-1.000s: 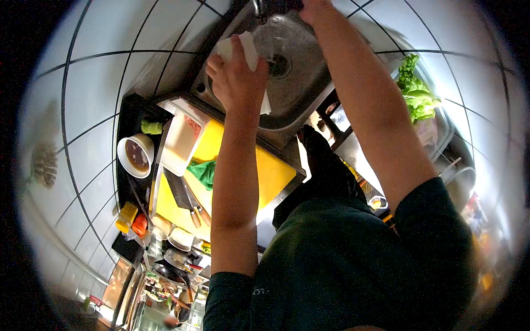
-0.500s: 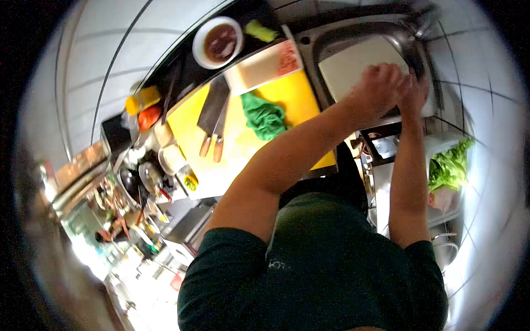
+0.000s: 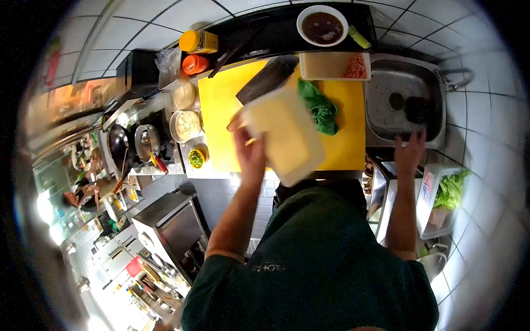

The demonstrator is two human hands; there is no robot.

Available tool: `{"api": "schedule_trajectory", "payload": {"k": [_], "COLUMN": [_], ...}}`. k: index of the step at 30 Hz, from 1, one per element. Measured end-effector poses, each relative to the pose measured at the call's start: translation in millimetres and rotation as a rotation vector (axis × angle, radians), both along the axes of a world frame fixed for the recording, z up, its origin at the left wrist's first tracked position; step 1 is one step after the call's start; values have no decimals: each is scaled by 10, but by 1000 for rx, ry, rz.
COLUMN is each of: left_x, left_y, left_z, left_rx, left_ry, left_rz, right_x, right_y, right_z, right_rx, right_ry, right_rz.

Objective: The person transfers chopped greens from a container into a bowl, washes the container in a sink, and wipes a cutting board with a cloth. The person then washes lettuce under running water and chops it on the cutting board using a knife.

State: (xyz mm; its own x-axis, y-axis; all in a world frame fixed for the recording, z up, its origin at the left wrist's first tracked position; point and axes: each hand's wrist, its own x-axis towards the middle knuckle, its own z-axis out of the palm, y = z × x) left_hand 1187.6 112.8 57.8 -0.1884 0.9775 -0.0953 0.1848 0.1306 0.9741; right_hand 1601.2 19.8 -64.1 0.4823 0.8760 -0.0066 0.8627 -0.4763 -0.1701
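Note:
My left hand [image 3: 251,151] grips the near-left edge of a pale rectangular plastic tray [image 3: 284,135], tilted and slightly blurred above the yellow cutting board [image 3: 221,99]. Partly covered by the tray lie cleavers [image 3: 268,80], with a bit of wooden handle showing to the left. A crumpled green cloth [image 3: 323,110] rests on the board just right of the tray. By the front rim of the steel sink [image 3: 381,121], my right hand [image 3: 409,151] is open with its fingers spread, holding nothing.
Behind the board stand a white tray with chopped pink pieces [image 3: 356,66] and a bowl of dark liquid [image 3: 322,27]. Yellow-lidded [image 3: 190,41] and orange-lidded [image 3: 194,64] containers sit back left. Pans [image 3: 148,140] are on the left stove. Lettuce [image 3: 450,190] fills a bin at right.
The pale tray has left the sink and moved left over the cutting board in my left hand. My right hand has come away from it and stays by the sink. The view has turned.

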Motion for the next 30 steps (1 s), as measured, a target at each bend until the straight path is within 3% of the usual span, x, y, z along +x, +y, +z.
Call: {"api": "schedule_trajectory", "payload": {"k": [1, 2, 4, 6, 8, 10, 13, 14, 16, 17, 18, 19, 22, 25, 26, 27, 30], "left_x": [-492, -889, -1345, -1560, -1851, -2005, -1914, -1809, -1752, -1524, -1495, -1305, -1224, -1245, -1257, -1223, -1363], "left_y": [-71, -109, 47, 257, 538, 983, 1199, 1105, 818, 646, 506, 413, 351, 431, 331, 248, -35], "left_z": [-195, -381, -403, -279, -580, -905, -1080, -1015, -1457, -1144, -1361, -1070, -1224, -1431, -1455, -1394, -1223], "left_rx": [-154, -101, -210, -295, -208, -287, -350, -292, 23, 102, 149, 185, 318, 112, 249, 211, 138], "left_ry": [29, -186, -265, -213, -340, -430, -280, -160, 595, 641, 879, 900, 1191, 1090, 1060, 1087, 1092], "left_rz": [157, 263, 472, 452, 450, 519, 493, 460, 254, 39, -142, -228, -351, -637, -592, -612, -681], "right_x": [-184, -382, -825, -1225, -1355, -1560, -1870, -1929, -2079, -2175, -2243, -2242, -2139, -2181, -2236, -2283, -2386], "right_y": [-5, 31, 92, 232, 292, 420, 620, 678, 793, 849, 890, 943, 1008, 930, 681, 460, 242], "right_z": [56, 113, 156, 340, 140, 111, 277, 264, 313, 399, 440, 313, -97, -70, 7, 95, 528], "right_rx": [33, 68, 81, 13, 101, 114, 47, 40, 10, -16, -40, -68, -177, -316, -355, -394, -111], "right_ry": [80, 157, 206, 288, 300, 322, 304, 270, 247, 261, 276, 292, 371, 453, 442, 436, 221], "right_rz": [40, 81, 174, 219, 276, 308, 395, 491, 583, 580, 577, 583, 570, 583, 648, 708, 753]}}
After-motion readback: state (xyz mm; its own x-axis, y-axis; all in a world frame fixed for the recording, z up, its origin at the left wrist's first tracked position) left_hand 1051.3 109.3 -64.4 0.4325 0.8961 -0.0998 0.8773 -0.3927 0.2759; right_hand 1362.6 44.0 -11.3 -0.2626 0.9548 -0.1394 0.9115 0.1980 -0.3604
